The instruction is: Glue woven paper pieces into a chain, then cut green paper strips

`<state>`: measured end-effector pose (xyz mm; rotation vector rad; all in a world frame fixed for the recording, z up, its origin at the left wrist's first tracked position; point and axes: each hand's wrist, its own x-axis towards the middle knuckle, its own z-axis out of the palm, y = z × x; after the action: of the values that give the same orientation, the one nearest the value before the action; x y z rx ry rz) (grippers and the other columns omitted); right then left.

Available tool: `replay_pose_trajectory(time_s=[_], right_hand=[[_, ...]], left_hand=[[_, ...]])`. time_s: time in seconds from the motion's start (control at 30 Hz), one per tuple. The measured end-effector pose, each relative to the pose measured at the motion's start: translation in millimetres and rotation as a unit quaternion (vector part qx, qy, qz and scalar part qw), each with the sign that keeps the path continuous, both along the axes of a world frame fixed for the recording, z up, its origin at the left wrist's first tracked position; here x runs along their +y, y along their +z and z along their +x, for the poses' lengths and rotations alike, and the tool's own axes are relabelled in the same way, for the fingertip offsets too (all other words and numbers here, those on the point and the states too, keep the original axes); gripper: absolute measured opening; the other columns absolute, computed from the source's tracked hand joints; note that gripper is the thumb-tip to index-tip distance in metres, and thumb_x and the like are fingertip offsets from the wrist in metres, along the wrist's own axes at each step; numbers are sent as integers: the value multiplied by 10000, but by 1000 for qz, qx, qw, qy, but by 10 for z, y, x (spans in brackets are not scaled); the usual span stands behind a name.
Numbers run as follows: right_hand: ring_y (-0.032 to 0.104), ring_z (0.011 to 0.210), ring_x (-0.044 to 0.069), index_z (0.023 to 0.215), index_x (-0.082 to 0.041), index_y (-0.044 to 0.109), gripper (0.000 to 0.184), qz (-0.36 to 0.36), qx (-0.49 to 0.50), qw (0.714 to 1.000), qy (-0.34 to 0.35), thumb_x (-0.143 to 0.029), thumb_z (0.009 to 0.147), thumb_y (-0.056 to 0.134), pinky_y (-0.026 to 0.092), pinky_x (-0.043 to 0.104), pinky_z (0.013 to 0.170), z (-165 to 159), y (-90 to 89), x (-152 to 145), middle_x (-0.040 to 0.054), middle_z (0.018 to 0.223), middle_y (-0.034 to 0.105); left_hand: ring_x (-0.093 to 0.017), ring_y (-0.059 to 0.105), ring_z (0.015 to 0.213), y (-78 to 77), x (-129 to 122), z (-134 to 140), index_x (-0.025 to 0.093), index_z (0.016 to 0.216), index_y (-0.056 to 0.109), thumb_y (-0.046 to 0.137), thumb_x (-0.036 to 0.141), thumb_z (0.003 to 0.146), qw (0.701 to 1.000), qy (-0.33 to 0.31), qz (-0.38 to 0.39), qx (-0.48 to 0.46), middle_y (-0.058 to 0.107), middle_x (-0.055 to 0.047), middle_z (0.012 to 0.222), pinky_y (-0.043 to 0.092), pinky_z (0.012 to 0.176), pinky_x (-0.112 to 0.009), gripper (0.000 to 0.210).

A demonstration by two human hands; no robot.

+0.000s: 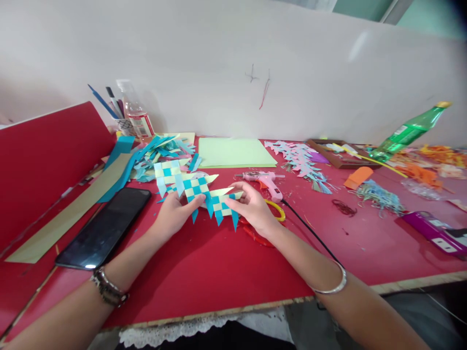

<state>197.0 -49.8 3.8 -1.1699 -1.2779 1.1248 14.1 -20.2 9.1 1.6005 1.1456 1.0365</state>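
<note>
Both hands hold a woven paper strip piece (198, 188) in blue and pale yellow, with pointed ends hanging down and sticking out to the right. My left hand (175, 213) pinches its middle, thumb on top. At its right end, my right hand (253, 206) grips a checkered part between thumb and fingers. A pale, light-blue and yellow woven section (170, 170) extends behind my left hand. Just behind my right hand lies a pink glue gun (270, 185). Scissors with a yellow and red handle (276, 210) are partly hidden under my right wrist.
A black phone (105, 228) lies left, beside a long yellow paper strip (73, 214). Cut strips (156, 150), pale green sheets (235, 152) and a finished-looking pink-blue paper garland (301, 160) lie at the back. A green bottle (408, 133) leans by a brown tray (330, 156).
</note>
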Motion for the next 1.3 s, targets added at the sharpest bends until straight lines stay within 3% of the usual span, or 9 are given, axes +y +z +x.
replay_pose_trajectory(time_s=[0.2, 0.43, 0.67, 1.1, 1.3], right_hand=[[615, 714, 133, 823, -181, 624, 259, -35, 39, 997, 50, -328, 620, 687, 486, 262, 682, 8, -31, 20, 9, 789, 657], [645, 713, 164, 782, -175, 667, 242, -37, 44, 998, 40, -335, 603, 701, 506, 291, 684, -16, -46, 11, 19, 755, 692], [645, 723, 181, 747, -152, 667, 250, -53, 8, 998, 15, -351, 598, 695, 503, 294, 660, -31, 17, -26, 43, 754, 696], [632, 702, 179, 738, -162, 632, 229, -49, -22, 999, -6, -348, 611, 673, 497, 304, 645, -26, 41, -24, 34, 736, 679], [621, 676, 169, 735, -165, 619, 221, -36, -32, 999, -2, -353, 627, 659, 485, 294, 633, -19, 10, -16, 31, 730, 666]], left_hand=[[-188, 629, 758, -9, 4, 15, 157, 730, 599, 615, 415, 670, 999, 21, -6, -39, 693, -38, 840, 486, 634, -238, 266], [-181, 632, 728, 19, -11, 35, 160, 681, 598, 636, 417, 640, 998, 12, -18, -61, 696, -36, 791, 489, 630, -236, 263], [-185, 626, 707, 56, -41, 35, 162, 641, 611, 640, 428, 624, 999, 3, -31, -21, 678, -17, 664, 485, 655, -245, 268], [-198, 625, 719, 21, -20, 12, 169, 685, 628, 622, 454, 653, 1000, -2, -9, 2, 681, -25, 686, 485, 670, -269, 287], [-170, 623, 703, -17, 2, -8, 174, 690, 623, 601, 436, 692, 999, -45, -16, -1, 689, -22, 749, 479, 660, -242, 263]])
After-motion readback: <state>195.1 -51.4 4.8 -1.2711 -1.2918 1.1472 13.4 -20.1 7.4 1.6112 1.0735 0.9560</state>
